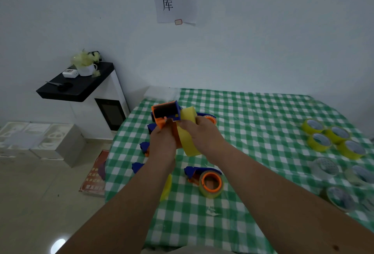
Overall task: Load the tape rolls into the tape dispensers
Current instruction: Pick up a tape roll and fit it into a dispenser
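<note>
My left hand (162,142) grips an orange and blue tape dispenser (167,112), raised above the checked table (253,116). My right hand (202,134) holds a yellow tape roll (189,138) pressed against the dispenser's side. A loaded dispenser (206,179) with a clear roll on its orange hub lies near the front. More blue dispensers (144,146) lie behind my left arm, partly hidden. Several yellow rolls (332,138) sit at the right, with clear rolls (327,167) below them.
A black shelf (79,86) with a white cup and scissors stands at the left by the wall. White foam boxes (40,142) and a red sign (95,175) lie on the floor. The table's left edge runs close to the dispensers.
</note>
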